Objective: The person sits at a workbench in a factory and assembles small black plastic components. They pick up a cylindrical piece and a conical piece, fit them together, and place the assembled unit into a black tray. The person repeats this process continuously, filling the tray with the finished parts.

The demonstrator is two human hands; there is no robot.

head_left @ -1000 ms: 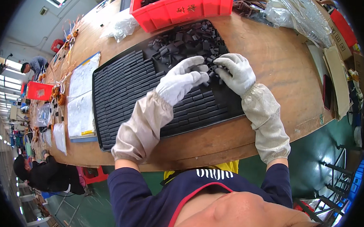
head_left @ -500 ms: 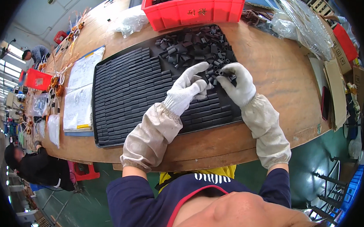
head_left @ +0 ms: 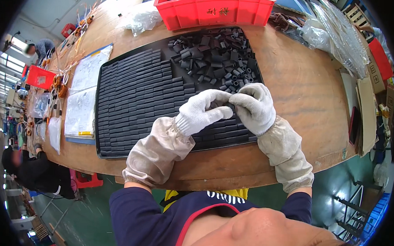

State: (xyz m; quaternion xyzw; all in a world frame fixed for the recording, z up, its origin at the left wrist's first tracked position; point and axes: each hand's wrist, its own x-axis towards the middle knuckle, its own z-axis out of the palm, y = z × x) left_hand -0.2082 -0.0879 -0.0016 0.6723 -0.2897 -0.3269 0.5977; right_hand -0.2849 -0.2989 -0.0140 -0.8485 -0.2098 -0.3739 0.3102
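Note:
A wide black tray (head_left: 101,119) lies on the wooden table (head_left: 303,97). Rows of small black tube pieces (head_left: 136,94) fill its left and middle, and a loose pile of the same pieces (head_left: 217,53) lies at its far right corner. My left hand (head_left: 204,111) and my right hand (head_left: 254,107), both in white knit gloves with beige sleeve covers, meet over the tray's near right part. Their fingertips pinch together at one spot; what sits between them is hidden by the gloves.
A red bin (head_left: 215,9) with more black parts stands behind the tray. Clear plastic bags (head_left: 142,19) lie beside it and at the far right (head_left: 337,37). Papers (head_left: 84,96) lie left of the tray. Other people (head_left: 32,170) work at the left.
Both hands have drawn back from the loose pile toward me, to the tray's near right part, with fingertips now pressed together.

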